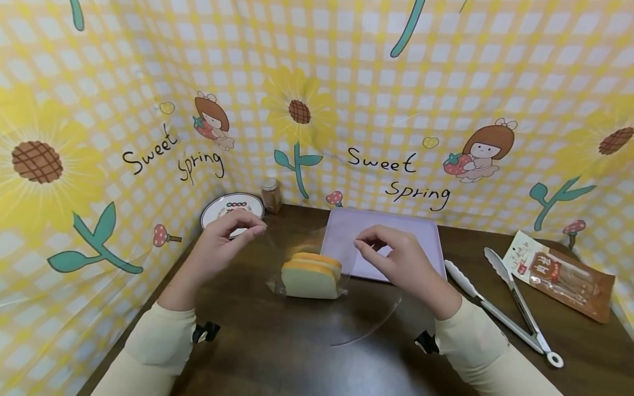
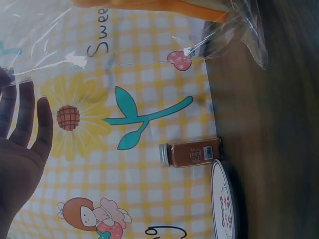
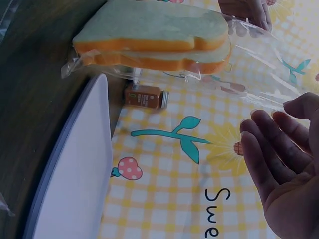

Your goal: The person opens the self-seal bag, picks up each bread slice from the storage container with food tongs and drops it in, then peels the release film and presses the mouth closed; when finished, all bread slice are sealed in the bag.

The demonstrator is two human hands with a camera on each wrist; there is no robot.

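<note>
Two slices of bread (image 1: 311, 279) with orange-brown crusts stand upright inside a clear plastic bag (image 3: 266, 55), at the middle of the table. On the left, my left hand (image 1: 233, 236) pinches the bag's upper edge between thumb and forefinger. Opposite it, my right hand (image 1: 391, 256) pinches the other side of that edge. The bag stretches up between both hands, above the bread. In the right wrist view the other fingers (image 3: 271, 149) are loosely bent beside the film. In the left wrist view the pinch itself is mostly out of frame.
Behind the bag lies a lilac tray (image 1: 391, 220). A white plate (image 1: 210, 212) and a spice jar (image 1: 271, 196) stand at the back left. On the right are metal tongs (image 1: 517, 308) and a brown food packet (image 1: 564, 278). A thin clear strip (image 1: 369, 333) lies in front.
</note>
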